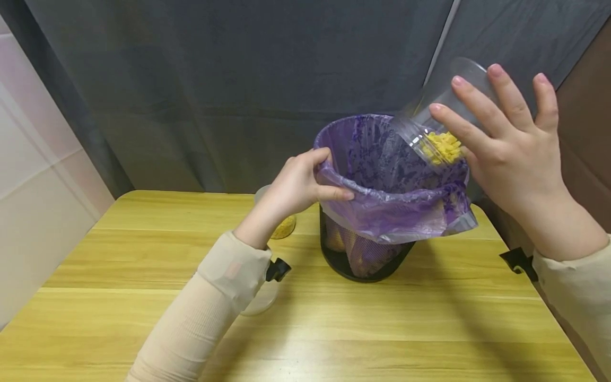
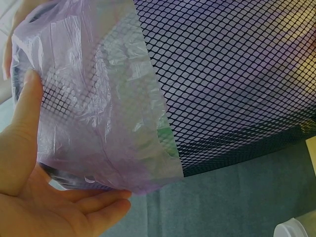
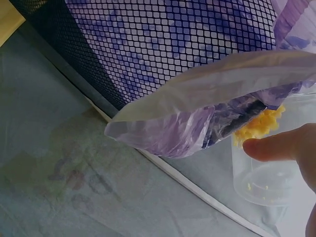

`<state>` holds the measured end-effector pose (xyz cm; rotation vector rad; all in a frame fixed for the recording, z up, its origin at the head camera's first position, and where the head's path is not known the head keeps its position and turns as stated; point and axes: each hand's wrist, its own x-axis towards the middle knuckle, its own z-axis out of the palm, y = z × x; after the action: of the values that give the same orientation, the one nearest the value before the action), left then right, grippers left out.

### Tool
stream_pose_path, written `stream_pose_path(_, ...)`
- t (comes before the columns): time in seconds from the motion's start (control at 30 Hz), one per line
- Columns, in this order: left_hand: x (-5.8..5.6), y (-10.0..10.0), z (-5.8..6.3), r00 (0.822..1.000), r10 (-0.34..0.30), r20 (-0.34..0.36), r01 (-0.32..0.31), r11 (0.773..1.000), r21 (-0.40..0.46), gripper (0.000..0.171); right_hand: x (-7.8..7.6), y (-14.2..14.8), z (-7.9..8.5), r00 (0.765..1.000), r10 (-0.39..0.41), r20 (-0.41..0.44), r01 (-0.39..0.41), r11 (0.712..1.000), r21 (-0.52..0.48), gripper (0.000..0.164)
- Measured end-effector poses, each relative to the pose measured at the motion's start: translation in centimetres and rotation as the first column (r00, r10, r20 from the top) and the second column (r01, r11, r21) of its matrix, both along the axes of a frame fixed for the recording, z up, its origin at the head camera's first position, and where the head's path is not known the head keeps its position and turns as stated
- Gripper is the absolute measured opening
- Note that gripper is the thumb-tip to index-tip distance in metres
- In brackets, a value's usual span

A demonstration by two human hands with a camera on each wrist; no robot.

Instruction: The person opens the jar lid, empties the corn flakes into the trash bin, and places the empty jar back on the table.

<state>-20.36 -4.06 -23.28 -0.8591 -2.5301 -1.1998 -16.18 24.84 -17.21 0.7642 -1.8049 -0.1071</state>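
A black mesh wastebasket [image 1: 329, 249] stands on the table, lined with a purple plastic bag [image 1: 377, 215] folded over its rim. My left hand [image 1: 298, 180] grips the basket's left rim through the bag; the left wrist view shows its thumb [image 2: 28, 103] against the liner. Above the opening's right side, my right hand [image 1: 520, 143] holds a clear plastic jar [image 1: 465, 101] tilted mouth-down into the basket. Small yellow pieces [image 1: 441, 148] are bunched near the jar's mouth. In the right wrist view, a few crumbs cling to the bottom of the jar [image 3: 261, 187].
Behind my left forearm, a clear container with yellow contents [image 1: 284, 227] lies partly hidden. A pale round lid [image 1: 262, 300] rests on the wooden table [image 1: 143, 254] under that arm. A dark grey curtain [image 1: 238, 95] hangs behind the table.
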Motion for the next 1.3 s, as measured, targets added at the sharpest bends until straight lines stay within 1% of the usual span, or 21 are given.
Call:
stream_pose_path(0.13, 0.06, -0.02, 0.03, 1.000, 0.000, -0.001, 0.000, 1.000, -0.004, 0.053, 0.03, -0.27, 0.11, 1.000, -0.001, -0.017, 0.001, 1.000, 0.021, 0.084)
stream_pose_path(0.27, 0.11, -0.01, 0.07, 1.000, -0.002, -0.002, 0.002, 1.000, -0.005, 0.054, 0.16, -0.48, 0.19, 1.000, -0.002, -0.029, 0.003, 0.999, 0.032, 0.077)
stream_pose_path(0.4, 0.11, -0.02, 0.07, 1.000, -0.003, -0.002, 0.003, 1.000, -0.002, 0.052, 0.16, -0.54, 0.21, 1.000, 0.002, -0.027, -0.001, 0.999, 0.038, 0.074)
stream_pose_path(0.6, 0.06, -0.05, 0.06, 1.000, -0.001, 0.003, 0.001, 1.000, -0.002, 0.051, 0.18, -0.40, 0.33, 1.000, 0.001, -0.011, 0.000, 0.997, 0.075, 0.079)
stream_pose_path(0.77, -0.01, 0.00, -0.02, 1.000, -0.005, 0.005, 0.005, 1.000, 0.007, 0.050, 0.15, -0.35, 0.48, 1.000, 0.007, -0.014, -0.006, 0.995, 0.099, 0.080)
stream_pose_path(1.07, 0.07, 0.12, 0.01, 1.000, -0.007, 0.008, 0.007, 1.000, 0.009, 0.050, -0.43, 0.09, 0.44, 0.998, -0.007, -0.067, 0.018, 0.987, 0.158, 0.083)
stream_pose_path(1.3, 0.01, 0.11, -0.06, 1.000, -0.006, 0.007, 0.006, 1.000, 0.010, 0.050, -0.68, 0.09, 0.62, 0.995, -0.016, -0.099, 0.038, 0.975, 0.219, 0.094)
